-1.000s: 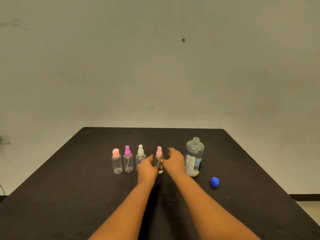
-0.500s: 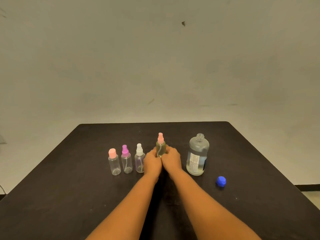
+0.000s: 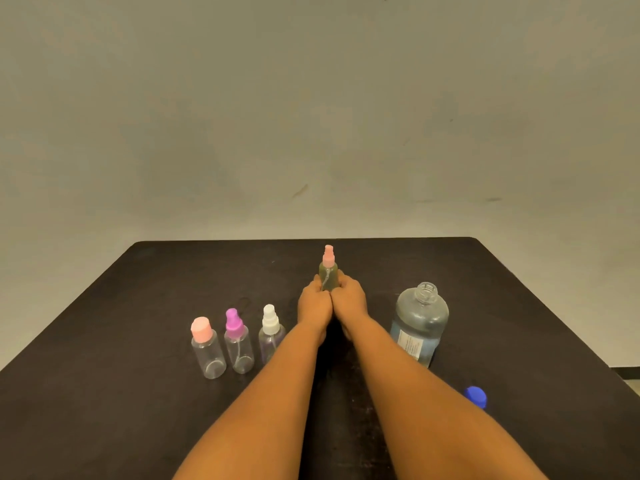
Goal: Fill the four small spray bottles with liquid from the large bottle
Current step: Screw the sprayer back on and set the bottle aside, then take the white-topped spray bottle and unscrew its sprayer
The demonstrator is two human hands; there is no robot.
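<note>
You have raised the pink-topped spray bottle (image 3: 328, 274) above the worktop (image 3: 138, 341); your left hand (image 3: 313, 306) and right hand (image 3: 350, 301) both grasp its body, held upright

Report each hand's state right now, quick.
Left hand: closed, gripping the pink-nozzle spray bottle.
Right hand: closed, gripping the same bottle from the other side.

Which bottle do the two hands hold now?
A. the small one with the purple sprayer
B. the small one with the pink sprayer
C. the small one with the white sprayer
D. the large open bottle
B: the left hand and the right hand both grip the pink-sprayer bottle.
</note>
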